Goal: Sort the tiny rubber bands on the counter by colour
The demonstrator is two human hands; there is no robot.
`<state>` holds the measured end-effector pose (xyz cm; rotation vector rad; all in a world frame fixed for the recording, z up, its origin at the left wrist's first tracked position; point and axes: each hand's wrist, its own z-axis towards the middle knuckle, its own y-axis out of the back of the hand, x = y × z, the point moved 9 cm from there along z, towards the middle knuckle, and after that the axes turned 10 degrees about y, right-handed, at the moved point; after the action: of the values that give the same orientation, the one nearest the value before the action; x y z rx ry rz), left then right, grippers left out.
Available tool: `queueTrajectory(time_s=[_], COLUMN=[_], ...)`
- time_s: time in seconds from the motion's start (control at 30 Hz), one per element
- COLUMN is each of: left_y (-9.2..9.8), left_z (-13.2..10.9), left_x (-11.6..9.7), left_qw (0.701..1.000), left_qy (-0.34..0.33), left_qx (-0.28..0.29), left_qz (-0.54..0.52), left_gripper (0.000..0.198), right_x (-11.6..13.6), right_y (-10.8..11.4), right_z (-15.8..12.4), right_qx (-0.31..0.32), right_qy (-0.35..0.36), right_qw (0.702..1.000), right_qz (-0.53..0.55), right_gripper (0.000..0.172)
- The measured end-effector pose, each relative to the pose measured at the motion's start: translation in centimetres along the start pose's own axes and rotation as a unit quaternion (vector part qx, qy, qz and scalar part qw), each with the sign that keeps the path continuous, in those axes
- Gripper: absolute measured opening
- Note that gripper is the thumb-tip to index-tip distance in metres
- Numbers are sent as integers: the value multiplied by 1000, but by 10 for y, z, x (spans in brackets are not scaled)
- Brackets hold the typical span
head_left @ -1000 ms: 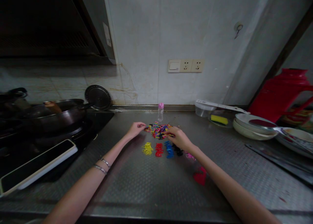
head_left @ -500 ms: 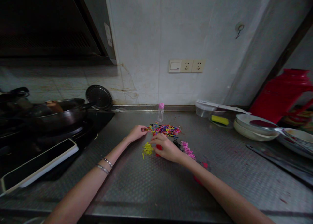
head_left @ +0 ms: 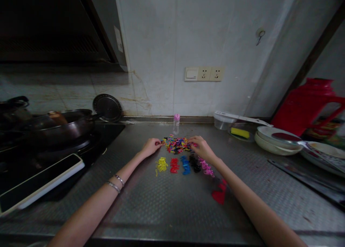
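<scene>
A heap of small mixed-colour rubber bands (head_left: 175,144) lies on the steel counter (head_left: 167,204). In front of it sit sorted little piles: yellow (head_left: 161,164), red (head_left: 174,165), blue (head_left: 185,165), black (head_left: 194,162) and pink (head_left: 206,167). My left hand (head_left: 151,146) rests at the heap's left edge, fingers curled and pinched on bands. My right hand (head_left: 201,149) touches the heap's right edge, fingers bent onto the bands. A red lid-like piece (head_left: 219,194) lies beside my right forearm.
A small clear bottle with a pink cap (head_left: 176,123) stands behind the heap. A dark wok (head_left: 64,124) sits on the stove at left, with a phone (head_left: 40,184) near it. Bowls (head_left: 277,141), a sponge (head_left: 241,132) and a red jug (head_left: 309,105) are at right.
My right hand went from the heap down to the red pile, then back up to the heap's right edge. The left hand stayed at the heap's left edge.
</scene>
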<state>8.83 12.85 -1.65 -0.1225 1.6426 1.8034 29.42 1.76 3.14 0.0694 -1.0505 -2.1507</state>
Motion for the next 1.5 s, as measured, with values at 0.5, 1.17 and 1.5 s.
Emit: queueTrajectory(time_s=[0.5, 1.17, 1.5], left_y=[3, 0, 7], left_z=[3, 5, 3], left_x=[-2, 1, 20], left_qw=[998, 990, 951], left_qy=[-20, 0, 131], left_qx=[14, 22, 29], left_qz=[-61, -137, -278], left_gripper=[35, 29, 35], right_x=[-11, -85, -85], right_y=[-11, -6, -10], right_z=[52, 23, 21], right_qx=[131, 302, 315], right_qy=[-5, -173, -174], right_qw=[991, 933, 928], right_qz=[-12, 90, 96], right_gripper=[23, 31, 29])
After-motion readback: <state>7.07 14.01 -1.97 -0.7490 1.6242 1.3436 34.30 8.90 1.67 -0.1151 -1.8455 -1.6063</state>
